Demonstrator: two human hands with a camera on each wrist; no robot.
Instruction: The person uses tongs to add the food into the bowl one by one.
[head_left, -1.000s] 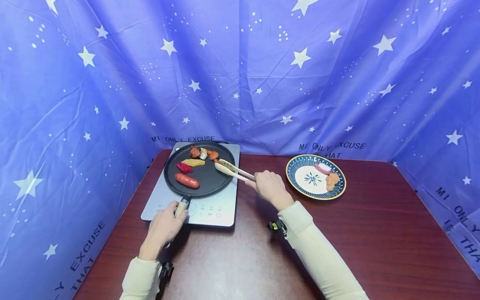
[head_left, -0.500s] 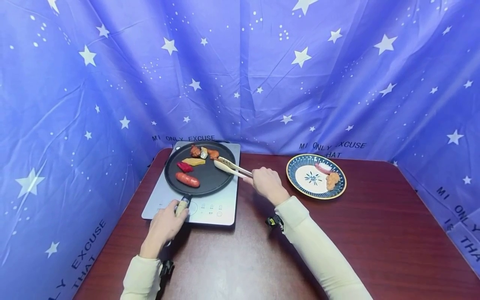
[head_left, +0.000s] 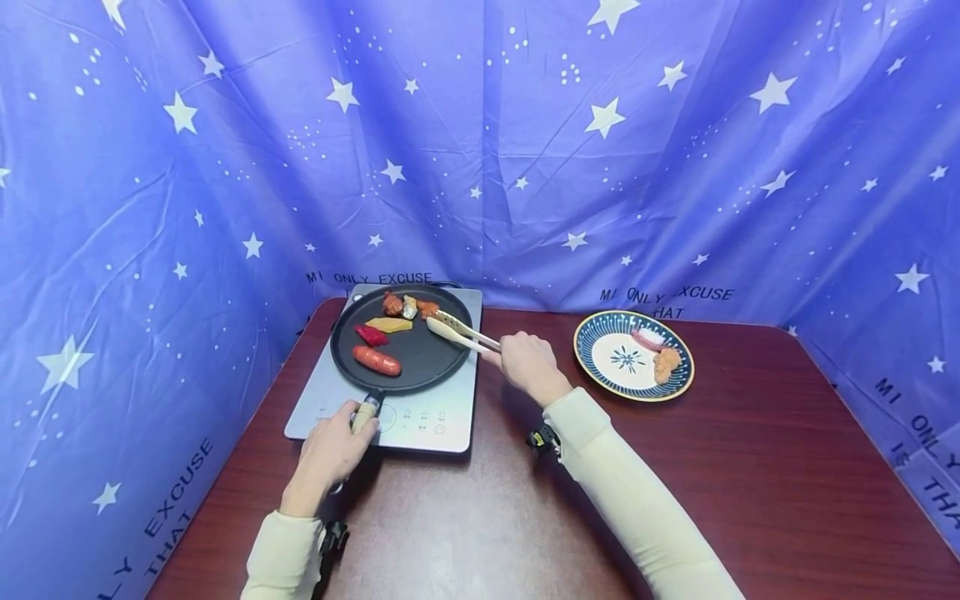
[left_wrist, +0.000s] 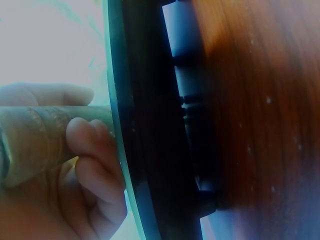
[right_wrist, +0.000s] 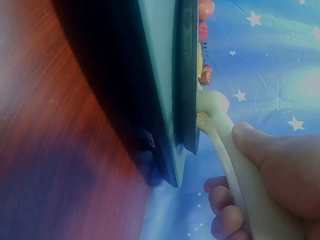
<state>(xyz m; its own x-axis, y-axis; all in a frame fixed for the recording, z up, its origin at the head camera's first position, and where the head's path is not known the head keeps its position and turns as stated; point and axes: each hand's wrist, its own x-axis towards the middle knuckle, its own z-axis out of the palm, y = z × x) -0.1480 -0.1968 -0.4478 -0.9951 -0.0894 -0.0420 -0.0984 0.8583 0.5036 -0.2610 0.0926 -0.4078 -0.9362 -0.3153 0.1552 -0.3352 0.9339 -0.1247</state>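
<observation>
My left hand (head_left: 330,454) grips the pale handle (head_left: 363,416) of a round black frying pan (head_left: 431,358); the left wrist view shows fingers curled around the handle (left_wrist: 40,132). With my right hand (head_left: 531,367) I hold kitchen tongs (head_left: 468,337) whose tips reach over the pan's right side. Those tips are right at an orange-brown piece of food (head_left: 427,308), partly covering it. Further left in the pan lie a sausage (head_left: 377,361), a red piece (head_left: 371,335), a flat yellow piece (head_left: 390,324), a brown chunk (head_left: 392,303) and a small whitish-yellow piece (head_left: 409,307).
Under the pan is a silver induction cooktop (head_left: 311,421) on the dark red wooden table (head_left: 675,467). To the right stands a blue-rimmed plate (head_left: 600,350) bearing a fried-looking piece (head_left: 666,364) and a pink-and-white piece (head_left: 647,337). A starry blue curtain (head_left: 525,125) surrounds the table.
My right hand has shifted slightly left, bringing the tongs' tips a little further in against the orange-brown piece. The left hand and the pan have stayed in place.
</observation>
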